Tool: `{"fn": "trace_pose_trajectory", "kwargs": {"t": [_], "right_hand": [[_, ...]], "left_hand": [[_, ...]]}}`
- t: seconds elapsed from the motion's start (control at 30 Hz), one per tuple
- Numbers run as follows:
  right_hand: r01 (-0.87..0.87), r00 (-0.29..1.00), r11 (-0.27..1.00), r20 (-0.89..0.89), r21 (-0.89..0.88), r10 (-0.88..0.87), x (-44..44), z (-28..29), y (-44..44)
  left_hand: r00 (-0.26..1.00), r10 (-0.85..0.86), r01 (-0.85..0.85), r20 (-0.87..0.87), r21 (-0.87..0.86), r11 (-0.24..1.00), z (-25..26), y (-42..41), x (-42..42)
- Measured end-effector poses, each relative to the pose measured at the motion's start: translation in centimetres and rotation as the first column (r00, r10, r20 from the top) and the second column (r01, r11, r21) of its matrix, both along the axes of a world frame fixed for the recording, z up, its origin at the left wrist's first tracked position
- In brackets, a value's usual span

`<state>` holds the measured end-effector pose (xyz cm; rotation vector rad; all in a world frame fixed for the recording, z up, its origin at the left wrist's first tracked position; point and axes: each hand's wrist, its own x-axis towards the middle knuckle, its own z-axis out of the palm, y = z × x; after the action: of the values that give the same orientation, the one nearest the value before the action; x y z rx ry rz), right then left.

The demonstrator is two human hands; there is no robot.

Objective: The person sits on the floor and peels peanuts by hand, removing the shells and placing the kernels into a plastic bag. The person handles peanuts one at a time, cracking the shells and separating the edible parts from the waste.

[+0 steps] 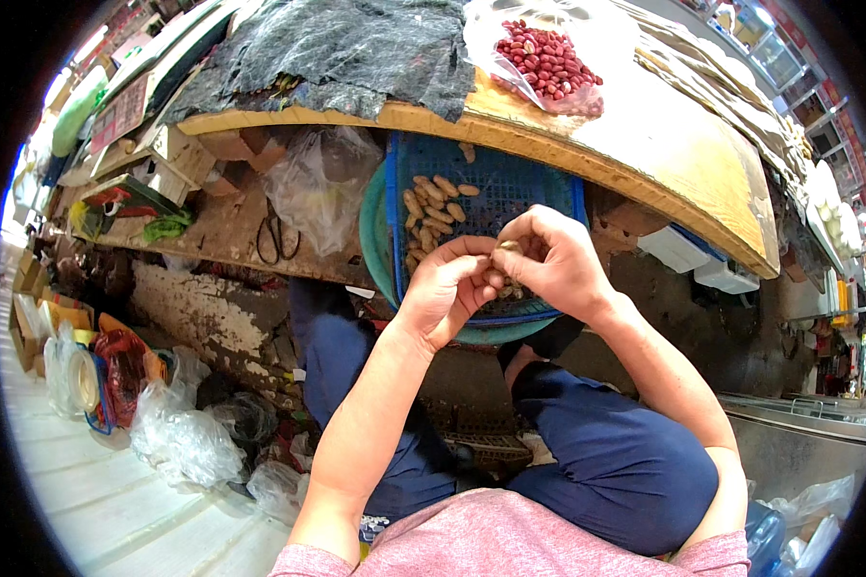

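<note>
Over a blue plastic basket (552,169), my two hands meet at the fingertips. Between the thumb and forefinger of my right hand (559,263) is a peanut pod (509,247). My left hand (447,288) pinches at the same spot, its fingers curled and partly hiding what they grip. Unshelled peanuts (433,209) lie heaped in the left part of the basket, and some pieces show below my fingers. On the wooden board above, an open clear plastic bag (476,43) holds red-skinned peanut kernels (548,65).
The yellow wooden board's edge (664,169) overhangs the basket's far side. Around the basket shows a green tub (375,223). Black-handled scissors (276,238) and a clear plastic bag (325,187) are on the lower shelf at left. Dark cloth (346,58) covers part of the board.
</note>
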<state>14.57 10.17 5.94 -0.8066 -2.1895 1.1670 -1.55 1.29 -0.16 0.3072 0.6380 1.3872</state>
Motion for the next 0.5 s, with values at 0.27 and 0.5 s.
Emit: {"fn": "trace_pose_trajectory", "kwargs": {"t": [0.27, 0.5], "right_hand": [[0.004, 0.928, 0.710, 0.262, 0.704, -0.265, 1.1, -2.2, 2.0], [-0.338, 0.823, 0.795, 0.567, 0.503, -0.010, -1.0, -7.4, 0.4]], "left_hand": [[0.969, 0.160, -0.155, 0.186, -0.041, 0.987, 0.5, 0.0, -1.5], [0.972, 0.199, -0.208, 0.123, 0.068, 0.976, 0.9, -0.3, -2.2]]}}
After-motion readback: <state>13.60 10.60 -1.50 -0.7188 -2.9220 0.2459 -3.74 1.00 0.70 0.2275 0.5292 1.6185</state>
